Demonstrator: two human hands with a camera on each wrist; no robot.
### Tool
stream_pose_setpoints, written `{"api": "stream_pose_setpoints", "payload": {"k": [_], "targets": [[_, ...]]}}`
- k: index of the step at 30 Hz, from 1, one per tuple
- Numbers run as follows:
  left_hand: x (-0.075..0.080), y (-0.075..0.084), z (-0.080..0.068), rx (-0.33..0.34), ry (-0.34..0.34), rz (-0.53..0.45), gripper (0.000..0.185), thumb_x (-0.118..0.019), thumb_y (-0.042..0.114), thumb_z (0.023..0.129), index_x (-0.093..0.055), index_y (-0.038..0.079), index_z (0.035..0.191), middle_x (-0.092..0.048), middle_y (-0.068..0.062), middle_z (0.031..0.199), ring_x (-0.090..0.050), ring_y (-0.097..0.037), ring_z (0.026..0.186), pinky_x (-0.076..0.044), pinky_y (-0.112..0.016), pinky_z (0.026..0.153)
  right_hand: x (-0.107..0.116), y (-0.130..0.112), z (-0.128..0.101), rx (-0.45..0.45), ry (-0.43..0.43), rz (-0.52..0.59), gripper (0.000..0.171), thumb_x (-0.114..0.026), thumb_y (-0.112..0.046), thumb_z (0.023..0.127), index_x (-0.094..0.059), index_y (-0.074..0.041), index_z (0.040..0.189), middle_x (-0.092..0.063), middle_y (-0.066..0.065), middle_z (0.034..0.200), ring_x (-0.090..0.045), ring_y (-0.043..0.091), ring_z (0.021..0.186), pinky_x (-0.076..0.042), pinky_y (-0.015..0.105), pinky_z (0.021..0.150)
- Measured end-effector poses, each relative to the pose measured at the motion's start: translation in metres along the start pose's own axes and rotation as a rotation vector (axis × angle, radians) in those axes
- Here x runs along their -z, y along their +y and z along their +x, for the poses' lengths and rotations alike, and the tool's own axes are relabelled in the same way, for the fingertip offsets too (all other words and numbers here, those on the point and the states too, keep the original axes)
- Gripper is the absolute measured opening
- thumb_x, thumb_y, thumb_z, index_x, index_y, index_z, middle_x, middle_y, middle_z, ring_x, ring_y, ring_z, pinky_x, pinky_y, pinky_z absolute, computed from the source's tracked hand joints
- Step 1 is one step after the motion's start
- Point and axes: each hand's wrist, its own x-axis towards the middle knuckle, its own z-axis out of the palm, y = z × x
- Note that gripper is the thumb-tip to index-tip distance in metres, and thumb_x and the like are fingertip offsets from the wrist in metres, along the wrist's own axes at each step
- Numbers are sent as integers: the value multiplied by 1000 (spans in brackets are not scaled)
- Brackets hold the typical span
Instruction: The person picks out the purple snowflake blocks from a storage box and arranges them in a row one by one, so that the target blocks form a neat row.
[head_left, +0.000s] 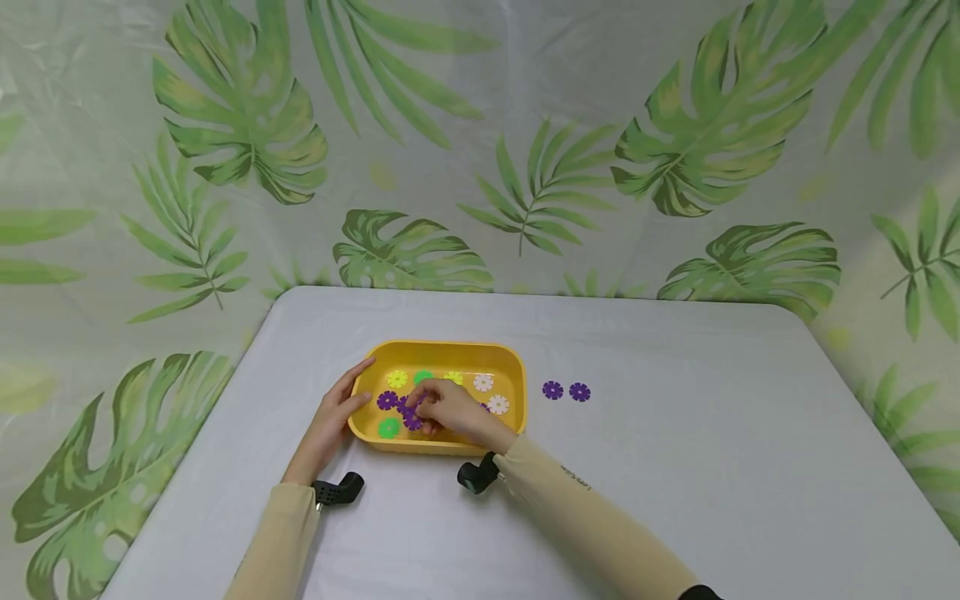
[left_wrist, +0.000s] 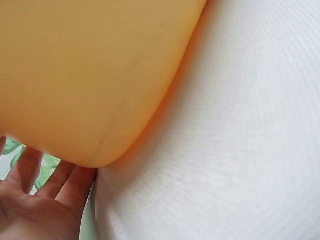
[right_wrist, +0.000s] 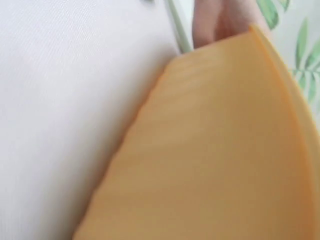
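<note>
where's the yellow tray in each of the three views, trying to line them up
Head: the yellow tray sits slightly left of centre, below mid-height.
Left wrist: its outside fills the upper left.
Right wrist: its outer wall fills much of the lower right, reaching up near the top.
Shared landmark: the white table, right of the tray in the left wrist view, left in the right wrist view.

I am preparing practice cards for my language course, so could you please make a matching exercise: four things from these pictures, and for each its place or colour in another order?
1. Tray
2. Left grip
3. Right grip
4. Two notched discs outside the tray

A. Over the inside of the tray, by the pieces
B. Purple
C. Touching the tray's left end
D. Yellow-orange

Right pairs: 1-D, 2-C, 3-A, 4-B
</note>
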Motion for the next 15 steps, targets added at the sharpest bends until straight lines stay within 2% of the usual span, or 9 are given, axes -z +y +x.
{"api": "stream_pose_setpoints", "payload": {"k": [6,11,15], "targets": [[-1,1,-1,-5,6,-2,54,-49,10,98,-34,15,150,-18,-1,158,-13,-22,143,-19,-43,114,43,-1,-23,69,29,65,20,-50,-2,96,-60,6,111,-57,10,78,-57,23,60,-51,33,57],[0,1,-1,-3,4,3,54,-49,10,99,-34,16,150,-17,-1,158,-12,-22,144,-19,-43,114,87,5,-43,46,126,48,22,-50,-6,97,-58,4,114,-59,11,88,-55,18,64,-53,32,64],[0,0,-1,-3,-7,-8,53,-49,10,99,-34,17,150,-16,0,158,-12,-21,143,-19,-43,113,125,21,-60,12,223,30,22,-49,-7,97,-57,4,114,-61,12,91,-55,18,67,-55,32,67]]}}
